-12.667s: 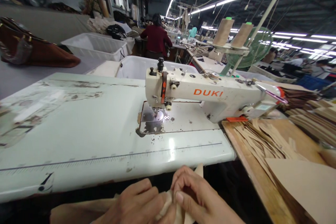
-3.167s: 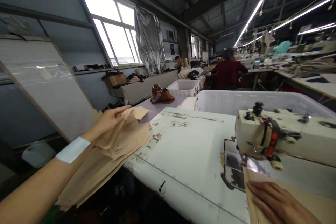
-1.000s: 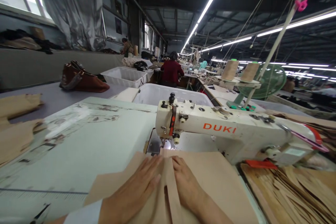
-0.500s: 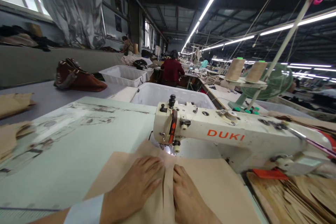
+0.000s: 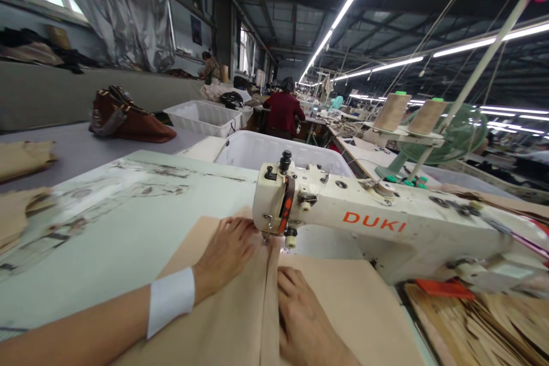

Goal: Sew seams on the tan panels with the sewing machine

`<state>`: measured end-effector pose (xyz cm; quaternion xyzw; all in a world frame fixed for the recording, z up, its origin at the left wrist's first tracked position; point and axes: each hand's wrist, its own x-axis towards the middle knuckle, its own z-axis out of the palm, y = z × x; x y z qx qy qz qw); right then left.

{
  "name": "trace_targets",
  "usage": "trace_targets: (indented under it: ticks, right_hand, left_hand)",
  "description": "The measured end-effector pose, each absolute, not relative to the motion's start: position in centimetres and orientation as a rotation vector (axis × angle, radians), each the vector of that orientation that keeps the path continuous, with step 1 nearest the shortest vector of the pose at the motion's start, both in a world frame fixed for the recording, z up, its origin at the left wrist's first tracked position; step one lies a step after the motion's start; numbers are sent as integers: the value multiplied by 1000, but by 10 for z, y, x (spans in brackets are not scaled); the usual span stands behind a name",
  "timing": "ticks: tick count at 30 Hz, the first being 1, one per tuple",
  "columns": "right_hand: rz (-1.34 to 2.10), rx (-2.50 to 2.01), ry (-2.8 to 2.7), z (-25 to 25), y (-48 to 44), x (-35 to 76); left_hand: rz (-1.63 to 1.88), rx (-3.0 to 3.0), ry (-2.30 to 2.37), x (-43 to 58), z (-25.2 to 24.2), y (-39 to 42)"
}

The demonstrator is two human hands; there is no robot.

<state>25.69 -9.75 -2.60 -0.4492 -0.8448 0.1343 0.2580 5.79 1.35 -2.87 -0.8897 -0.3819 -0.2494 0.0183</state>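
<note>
A white DUKI sewing machine point(image 5: 386, 223) stands on the pale green table point(image 5: 111, 229). Tan fabric pieces point(image 5: 343, 297) lie flat under its needle, with a raised seam fold running toward me. My left hand point(image 5: 225, 251) lies flat on the fabric left of the seam, fingertips close to the presser foot. My right hand point(image 5: 300, 317) rests flat on the fabric right of the seam, further back. Both hands press the cloth with fingers stretched out. A white band wraps my left wrist.
Tan cut pieces are stacked at the left edge point(image 5: 21, 183) and at the lower right point(image 5: 480, 326). White bins point(image 5: 274, 151) stand behind the machine. A brown bag point(image 5: 124, 117) lies on the grey table. A person in red point(image 5: 283, 114) sits ahead. Thread cones point(image 5: 407, 114) and a green fan stand to the right.
The fabric has fed further under the needle. My left hand slid forward beside the presser foot, while my right hand stayed back on the cloth.
</note>
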Motion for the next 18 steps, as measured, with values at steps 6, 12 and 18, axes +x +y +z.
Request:
trace_targets:
  ticks: [6,12,18]
  right_hand:
    - [344,-1218,-2320,-23,-98,257]
    - [334,-1267,-2366,-23,-97,255]
    - [325,-1278,-2399,-22,-96,253]
  left_hand:
    - [-669,-2864,-1179,44,-36,-13]
    - [-450,-2942,-1211,32,-42,-48]
    - [-445,-2991,-1174,29,-35,-54]
